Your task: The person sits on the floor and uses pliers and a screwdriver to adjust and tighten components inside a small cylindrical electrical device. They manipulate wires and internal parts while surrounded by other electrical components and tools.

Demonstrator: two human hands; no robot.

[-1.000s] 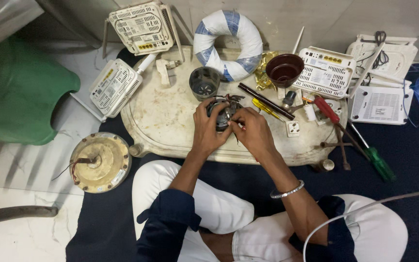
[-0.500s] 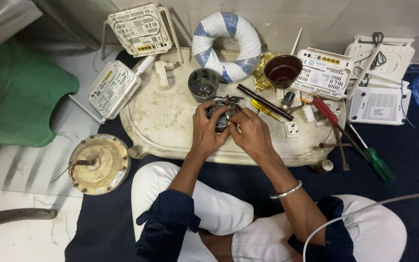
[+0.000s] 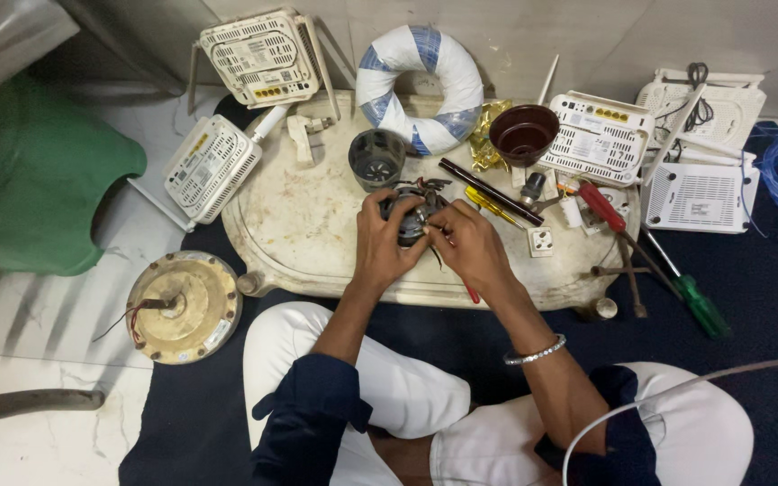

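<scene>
A small grey electric motor [image 3: 410, 216] with dark wires sits over the worn white tray [image 3: 303, 225] on the floor. My left hand [image 3: 380, 243] grips the motor from the left side. My right hand [image 3: 470, 247] presses against it from the right and holds a thin red-handled tool [image 3: 470, 291] whose handle sticks out below the palm. A silver bracelet [image 3: 534, 352] is on my right wrist. I sit cross-legged in white trousers behind the tray.
On the tray lie a dark round cup-shaped part [image 3: 376, 158], a white-and-blue tape ring [image 3: 419, 83], a brown bowl [image 3: 523, 133], a black rod [image 3: 490, 191] and screwdrivers [image 3: 610, 212]. White routers [image 3: 261, 56] surround it. A brass-coloured fan motor [image 3: 182, 306] lies left; a green stool [image 3: 33, 184] farther left.
Both hands stay on the motor; the fingers shift only slightly. Nothing else has moved.
</scene>
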